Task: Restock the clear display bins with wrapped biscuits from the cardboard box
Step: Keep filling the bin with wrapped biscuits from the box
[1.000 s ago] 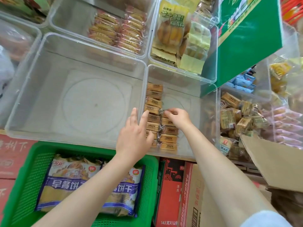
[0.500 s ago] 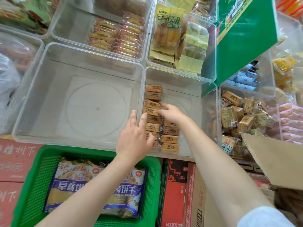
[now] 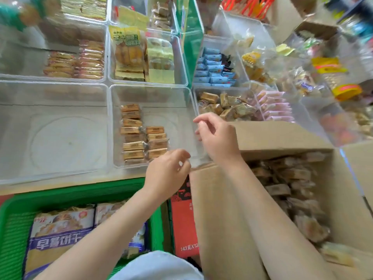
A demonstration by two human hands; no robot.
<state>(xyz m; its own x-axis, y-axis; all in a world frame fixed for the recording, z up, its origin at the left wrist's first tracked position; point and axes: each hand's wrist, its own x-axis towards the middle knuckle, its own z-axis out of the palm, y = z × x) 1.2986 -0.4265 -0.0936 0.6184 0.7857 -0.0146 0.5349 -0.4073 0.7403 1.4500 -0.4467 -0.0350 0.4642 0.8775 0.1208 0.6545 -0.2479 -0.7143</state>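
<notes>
both hands hang loosely curled and hold nothing: the left hand over the near rim of the clear plastic display bin, the right hand at its three o'clock edge. two rows of brown wrapped biscuits lie inside the bin. the open brown cardboard box of more packets sits at four o'clock.

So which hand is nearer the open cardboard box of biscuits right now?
Right. The right hand hovers at the cardboard box's far flap; the left hand sits further left, over the bin's front edge.
</notes>
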